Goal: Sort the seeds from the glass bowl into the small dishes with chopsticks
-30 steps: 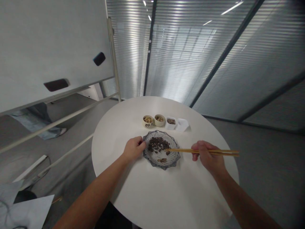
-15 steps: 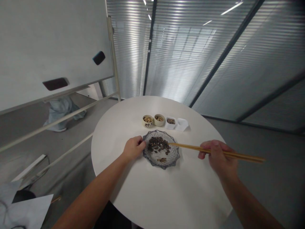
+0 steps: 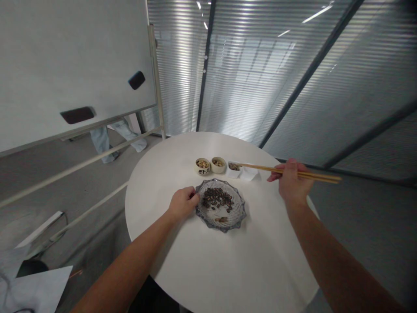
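My left hand (image 3: 183, 204) lies loosely curled and empty, its fingertips resting against the near rim of a scalloped glazed plate (image 3: 224, 228), a light, steady placing beside the dark seeds (image 3: 216, 198) heaped at the plate's centre. Beyond the plate's right side, my right hand (image 3: 291, 180) firmly grips the wooden chopsticks (image 3: 286, 171), level and with tips close together, a good hold for fine pinching, at a small white dish of seeds (image 3: 233, 171). Past the plate's far edge stand a lettered cream bowl (image 3: 202, 166) and a plain bowl (image 3: 217, 164).
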{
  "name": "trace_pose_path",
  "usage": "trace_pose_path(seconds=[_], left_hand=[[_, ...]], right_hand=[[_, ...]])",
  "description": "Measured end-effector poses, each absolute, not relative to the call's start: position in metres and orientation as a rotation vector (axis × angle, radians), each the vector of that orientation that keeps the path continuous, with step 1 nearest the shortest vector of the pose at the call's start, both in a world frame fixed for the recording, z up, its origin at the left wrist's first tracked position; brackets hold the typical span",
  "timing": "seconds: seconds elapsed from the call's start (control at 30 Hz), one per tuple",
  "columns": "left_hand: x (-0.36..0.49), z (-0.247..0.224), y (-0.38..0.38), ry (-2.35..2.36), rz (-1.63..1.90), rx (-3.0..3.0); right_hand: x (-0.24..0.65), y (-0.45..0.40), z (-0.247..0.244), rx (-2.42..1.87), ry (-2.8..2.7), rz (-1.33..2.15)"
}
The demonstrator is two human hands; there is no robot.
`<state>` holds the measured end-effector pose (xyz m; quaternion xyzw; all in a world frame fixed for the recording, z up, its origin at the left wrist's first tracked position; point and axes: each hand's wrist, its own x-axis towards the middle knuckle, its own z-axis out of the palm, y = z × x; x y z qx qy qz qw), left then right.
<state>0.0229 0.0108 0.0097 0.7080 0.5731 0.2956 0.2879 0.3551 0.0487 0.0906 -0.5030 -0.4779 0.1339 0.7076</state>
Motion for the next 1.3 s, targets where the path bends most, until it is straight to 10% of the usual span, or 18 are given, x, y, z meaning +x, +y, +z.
trace_pose_path(seconds=[1.3], left_hand=[[0.023, 0.01, 0.011, 1.53, 0.793, 1.896]], right_hand=[[0.347, -0.041, 0.07, -1.402, -1.358, 1.083]])
